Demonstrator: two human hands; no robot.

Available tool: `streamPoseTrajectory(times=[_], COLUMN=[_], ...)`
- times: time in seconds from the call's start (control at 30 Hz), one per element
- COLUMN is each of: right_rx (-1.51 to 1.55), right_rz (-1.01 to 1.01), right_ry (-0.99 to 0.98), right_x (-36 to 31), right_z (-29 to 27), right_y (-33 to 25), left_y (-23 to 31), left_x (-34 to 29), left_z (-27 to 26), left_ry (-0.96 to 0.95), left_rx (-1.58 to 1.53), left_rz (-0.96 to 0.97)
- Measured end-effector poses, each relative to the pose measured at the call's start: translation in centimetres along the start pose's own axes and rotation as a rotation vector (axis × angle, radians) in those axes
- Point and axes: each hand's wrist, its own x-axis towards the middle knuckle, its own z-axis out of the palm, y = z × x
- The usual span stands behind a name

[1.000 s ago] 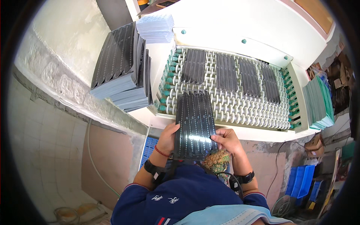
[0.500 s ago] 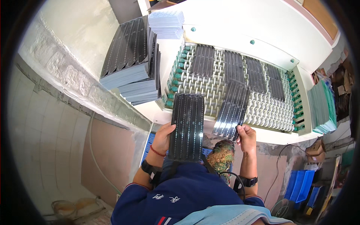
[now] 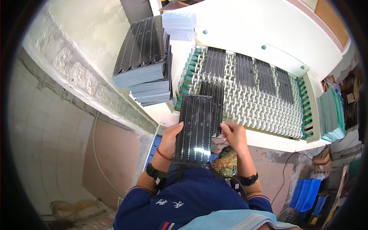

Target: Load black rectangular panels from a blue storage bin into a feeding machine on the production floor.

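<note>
My left hand [image 3: 171,138] grips the left edge of a black panel [image 3: 194,122] marked with rows of small light print; it stands in front of my body. Partly behind it is a second black panel [image 3: 217,100], its right edge pinched between the fingers of my right hand [image 3: 234,135]. The front panel hides much of the second one. Just beyond lies a roller conveyor [image 3: 264,115] of white wheels with green ends, on which several black panels [image 3: 245,71] lie flat in a row at the far side.
Left of the conveyor, a tall stack of black panels [image 3: 143,44] with pale layers stands beside a pale blue stack [image 3: 179,26]. A stack of greenish sheets [image 3: 330,115] leans at the right end. Blue crates [image 3: 305,194] sit lower right, and a rough wall ledge [image 3: 84,80] runs along the left.
My right hand has brought its panel leftward, from over the conveyor to behind the panel in my left hand. The panels on the rollers lie slightly farther toward the back.
</note>
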Motion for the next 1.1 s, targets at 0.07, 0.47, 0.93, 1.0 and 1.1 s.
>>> streamPoseTrajectory(times=[0.07,0.47,0.93,1.0,1.1], right_rx=[-0.007,0.010,-0.365,-0.419,-0.388], right_rz=[0.063,-0.081,0.050,0.024,0.040], right_ry=[-0.028,0.217,0.397,0.425,0.470], right_x=[-0.9,-1.7,5.3,5.3,4.9], right_z=[-0.2,-0.4,-9.5,-10.9,-14.5], right_y=[-0.2,-0.6,3.6,2.8,3.5], left_y=[-0.3,-3.5,-2.0,-2.1,-1.7], left_x=[0.6,5.1,5.1,4.9,3.8], left_z=[0.3,2.7,0.1,-0.2,-0.2], left_ry=[-0.018,0.106,0.197,0.183,0.176], left_rx=[0.054,0.387,0.270,0.258,0.261], left_rz=[0.048,0.236,0.255,0.259,0.250])
